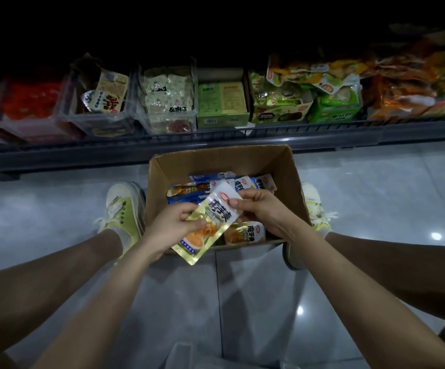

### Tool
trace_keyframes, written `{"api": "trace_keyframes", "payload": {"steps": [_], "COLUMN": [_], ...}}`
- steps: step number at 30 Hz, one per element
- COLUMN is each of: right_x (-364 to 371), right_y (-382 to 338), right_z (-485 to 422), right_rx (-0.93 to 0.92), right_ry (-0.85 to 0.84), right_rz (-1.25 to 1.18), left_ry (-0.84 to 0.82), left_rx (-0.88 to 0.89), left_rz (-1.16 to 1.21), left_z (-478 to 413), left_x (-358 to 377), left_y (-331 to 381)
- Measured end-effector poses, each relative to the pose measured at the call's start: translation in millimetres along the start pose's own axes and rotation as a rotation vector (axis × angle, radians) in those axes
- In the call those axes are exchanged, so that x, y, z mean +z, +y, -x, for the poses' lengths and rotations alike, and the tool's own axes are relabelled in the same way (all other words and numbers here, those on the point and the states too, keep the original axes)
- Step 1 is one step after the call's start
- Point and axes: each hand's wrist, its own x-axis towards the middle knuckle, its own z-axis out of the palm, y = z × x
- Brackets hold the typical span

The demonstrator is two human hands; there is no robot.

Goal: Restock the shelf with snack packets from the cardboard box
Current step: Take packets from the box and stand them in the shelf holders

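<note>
Snack packet (216, 218), one, gripped by left hand (168, 230) and right hand (261, 209).

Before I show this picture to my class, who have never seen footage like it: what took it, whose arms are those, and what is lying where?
There is no machine here. A person wears one wide-angle camera on the head, looking forward and down, so the two bare arms are their own. An open cardboard box sits on the tiled floor between their green shoes. Inside it lie blue and gold snack packets. Above the box both hands hold one gold-and-white packet: the left hand grips its lower part and the right hand pinches its upper edge. Beyond the box, a low shelf holds clear bins and cartons of other snacks.
</note>
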Motion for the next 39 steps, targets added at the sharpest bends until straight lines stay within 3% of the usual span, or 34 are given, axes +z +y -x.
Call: {"api": "trace_keyframes", "payload": {"steps": [4, 6, 17, 25, 28, 30, 34, 39], "right_x": [-27, -38, -51, -63, -64, -63, -52, -42], "right_y": [20, 38, 113, 127, 123, 111, 68, 11], "right_z": [-26, -37, -96, -109, -109, -105, -78, -40], "right_rx": [0.058, 0.127, 0.294, 0.361, 0.392, 0.341, 0.224, 0.091], "right_ry": [0.134, 0.162, 0.111, 0.035, 0.038, 0.072, 0.114, 0.005], "right_rz": [0.070, 0.142, 0.445, 1.001, 1.076, 1.024, 0.461, 0.376], "left_ry": [0.270, 0.328, 0.382, 0.387, 0.377, 0.379, 0.436, 0.569], "left_rx": [0.037, 0.029, 0.004, -0.067, -0.044, 0.002, 0.039, 0.078], "left_rz": [0.068, 0.090, 0.093, 0.123, 0.127, 0.123, 0.094, 0.075], "left_z": [-12, -19, -44, -56, -56, -54, -49, -34], "left_x": [-2, -3, 6, 7, 8, 8, 4, -12], "left_y": [-8, -17, -62, -67, -67, -65, -57, -39]}}
